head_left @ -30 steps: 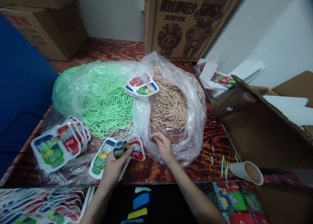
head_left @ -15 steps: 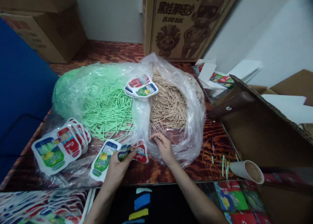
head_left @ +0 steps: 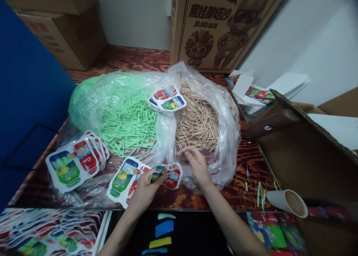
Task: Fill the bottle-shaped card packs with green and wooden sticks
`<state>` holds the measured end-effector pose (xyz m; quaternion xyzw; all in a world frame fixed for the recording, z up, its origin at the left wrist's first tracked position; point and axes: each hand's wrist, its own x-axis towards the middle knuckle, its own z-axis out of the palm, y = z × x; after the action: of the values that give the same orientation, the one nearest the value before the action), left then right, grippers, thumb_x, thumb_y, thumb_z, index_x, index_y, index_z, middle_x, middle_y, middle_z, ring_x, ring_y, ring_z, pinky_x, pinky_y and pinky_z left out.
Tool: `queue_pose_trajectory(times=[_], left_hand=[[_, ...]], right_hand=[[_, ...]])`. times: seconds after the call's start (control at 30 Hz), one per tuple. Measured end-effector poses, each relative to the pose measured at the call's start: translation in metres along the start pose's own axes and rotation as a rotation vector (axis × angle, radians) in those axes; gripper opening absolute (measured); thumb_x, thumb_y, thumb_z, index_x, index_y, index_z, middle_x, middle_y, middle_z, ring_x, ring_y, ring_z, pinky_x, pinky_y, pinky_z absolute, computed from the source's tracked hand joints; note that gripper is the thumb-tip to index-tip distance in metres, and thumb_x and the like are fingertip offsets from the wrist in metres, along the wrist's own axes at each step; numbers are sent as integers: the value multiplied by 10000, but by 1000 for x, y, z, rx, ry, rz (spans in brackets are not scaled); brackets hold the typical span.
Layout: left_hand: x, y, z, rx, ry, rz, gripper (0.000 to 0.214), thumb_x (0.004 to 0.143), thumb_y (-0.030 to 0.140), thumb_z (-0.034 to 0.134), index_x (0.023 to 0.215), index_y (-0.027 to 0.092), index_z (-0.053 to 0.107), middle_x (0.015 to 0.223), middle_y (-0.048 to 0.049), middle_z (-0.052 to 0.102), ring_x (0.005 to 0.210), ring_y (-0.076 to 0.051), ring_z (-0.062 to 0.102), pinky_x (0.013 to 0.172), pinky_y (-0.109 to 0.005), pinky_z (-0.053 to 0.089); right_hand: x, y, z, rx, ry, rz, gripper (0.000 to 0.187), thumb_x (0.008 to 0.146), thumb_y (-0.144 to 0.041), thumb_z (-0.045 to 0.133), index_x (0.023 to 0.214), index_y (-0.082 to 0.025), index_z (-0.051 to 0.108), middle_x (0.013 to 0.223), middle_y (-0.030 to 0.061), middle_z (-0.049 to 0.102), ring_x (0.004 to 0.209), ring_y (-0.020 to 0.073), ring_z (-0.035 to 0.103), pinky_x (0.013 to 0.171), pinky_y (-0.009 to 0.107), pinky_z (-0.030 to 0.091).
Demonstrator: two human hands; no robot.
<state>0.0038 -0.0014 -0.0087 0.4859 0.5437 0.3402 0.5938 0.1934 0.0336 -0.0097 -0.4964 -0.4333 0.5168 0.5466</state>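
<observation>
Nearest the viewer, loose printed packets (head_left: 30,237) lie heaped at the lower left edge, below the table's front rim. On the far right a paper cup (head_left: 288,202) lies on its side with its mouth facing right. Beside it, yellow rubber bands (head_left: 244,184) and a few stray green sticks are scattered on the wood-grain table (head_left: 179,198). The left hand (head_left: 144,190) is clamped on a fan of bottle-shaped packets (head_left: 124,177), thumb on top and fingers underneath. The fan is held low over the table's front edge, its red-printed end touching the clear plastic of the bag to the right. The right hand (head_left: 198,165) rests palm down inside the open mouth of the bag of wooden sticks (head_left: 198,118), its fingers loosely curled at the near fringe of the pile. Whether anything is pinched between them cannot be told. To the left, a second fan of packets (head_left: 74,162) lies spread on crumpled plastic. Behind it sits the bag of green sticks (head_left: 123,114), side by side with the wooden ones. A small stack of packets (head_left: 167,99) rests where the two bags meet. On the right an open cardboard carton (head_left: 310,155) stands with its flap raised, with a brown pouch (head_left: 270,124) and white papers (head_left: 253,90) beyond. At the back a box marked BLIND BOX (head_left: 223,24) stands against the wall, and another cardboard box (head_left: 64,36) sits at the far left.
</observation>
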Motion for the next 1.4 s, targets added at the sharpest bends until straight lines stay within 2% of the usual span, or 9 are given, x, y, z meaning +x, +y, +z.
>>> queue_pose_trajectory(times=[0.13, 0.27, 0.57, 0.67, 0.73, 0.83, 1.03, 1.2, 1.4], left_hand=[[2, 1, 4, -10, -16, 12, 198, 769, 349, 668, 742, 153, 668, 678, 15, 672, 630, -146, 586, 602, -225, 455], [4, 3, 5, -31, 2, 18, 208, 766, 357, 669, 736, 151, 659, 663, 21, 653, 606, -135, 560, 599, -228, 449], [3, -1, 3, -64, 39, 21, 209, 748, 361, 683, 725, 153, 670, 690, 16, 682, 636, -149, 597, 622, -236, 471], [3, -3, 4, -37, 54, 71, 192, 759, 347, 674, 774, 155, 685, 705, 2, 694, 681, -171, 621, 634, -246, 483], [4, -2, 2, -17, 90, 107, 198, 766, 342, 669, 832, 158, 698, 752, -10, 711, 729, -187, 636, 670, -262, 493], [4, 0, -1, -2, 128, 124, 200, 780, 348, 654, 830, 160, 703, 764, -15, 720, 780, -204, 647, 721, -281, 498], [2, 6, -7, -29, 139, 129, 180, 791, 330, 634, 767, 162, 694, 757, -2, 718, 775, -196, 647, 726, -272, 496], [1, 4, -13, -61, 123, 83, 186, 789, 343, 644, 769, 167, 699, 757, 6, 720, 784, -192, 648, 735, -269, 494], [-3, 1, -19, -148, 166, 49, 192, 767, 342, 673, 803, 157, 707, 818, -15, 734, 788, -185, 648, 755, -275, 498]], right_hand=[[10, -32, 11, 541, -59, 245, 124, 821, -324, 649, 854, -224, 582, 800, -19, 700, 841, 171, 679, 908, 364, 481], [10, -50, 22, 628, -183, 360, 128, 824, -316, 654, 837, -214, 578, 860, 3, 728, 921, 191, 686, 960, 392, 461], [-4, -51, 26, 276, -205, 305, 212, 800, -387, 666, 795, -189, 591, 686, 12, 668, 935, 223, 657, 890, 365, 464], [-9, -54, 26, 100, -292, 279, 209, 807, -396, 653, 840, -192, 623, 973, 47, 677, 1008, 212, 612, 924, 352, 442], [-12, -58, 26, -18, -350, 243, 241, 831, -400, 623, 986, -215, 627, 1152, 50, 624, 1068, 209, 577, 942, 348, 433], [-17, -62, 23, -161, -326, 95, 312, 888, -389, 546, 1163, -244, 569, 1213, 55, 593, 1161, 208, 522, 995, 353, 397], [-23, -60, 23, -556, -371, -172, 177, 922, -278, 502, 876, -224, 664, 1147, 68, 614, 1107, 221, 535, 988, 393, 364], [-25, -59, 29, -547, -311, -221, 153, 918, -248, 510, 987, -255, 646, 1137, 72, 614, 1097, 229, 538, 960, 396, 382], [-22, -59, 41, -623, -467, -212, 149, 908, -249, 529, 948, -250, 672, 1109, 69, 619, 1087, 233, 527, 950, 403, 391]])
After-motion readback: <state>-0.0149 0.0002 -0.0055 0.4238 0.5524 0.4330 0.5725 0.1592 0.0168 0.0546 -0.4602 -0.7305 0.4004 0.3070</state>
